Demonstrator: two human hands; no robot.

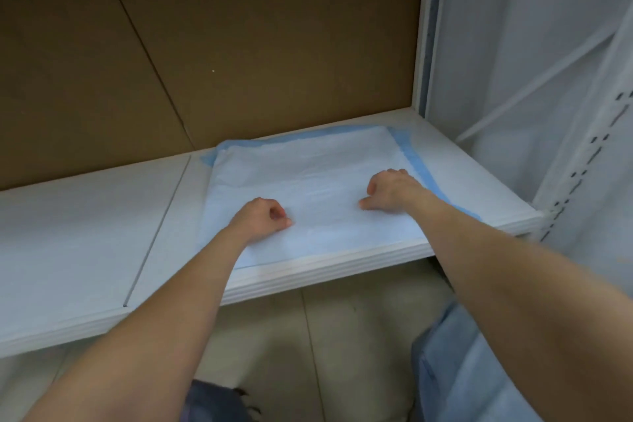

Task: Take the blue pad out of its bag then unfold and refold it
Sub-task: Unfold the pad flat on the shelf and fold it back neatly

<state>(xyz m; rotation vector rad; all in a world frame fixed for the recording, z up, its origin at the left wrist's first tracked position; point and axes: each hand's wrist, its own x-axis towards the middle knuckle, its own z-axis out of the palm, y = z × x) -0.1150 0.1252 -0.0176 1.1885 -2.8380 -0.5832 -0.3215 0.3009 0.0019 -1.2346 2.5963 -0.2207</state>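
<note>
At frame centre, the pad [308, 181] is pressed flat on the shelf [85, 233] by the left hand [262, 217] and right hand [390, 190], fingers curled, grasping nothing, probably to smooth it.

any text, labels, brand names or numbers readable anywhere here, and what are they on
None: no readable text in this view.
Pale blue pad with a darker blue border: plain, no print visible.
White shelf board: no label.
Brown cardboard back panel: bare, only one small pale speck.
White slotted upright post: dark slots only, no numbers.
</note>
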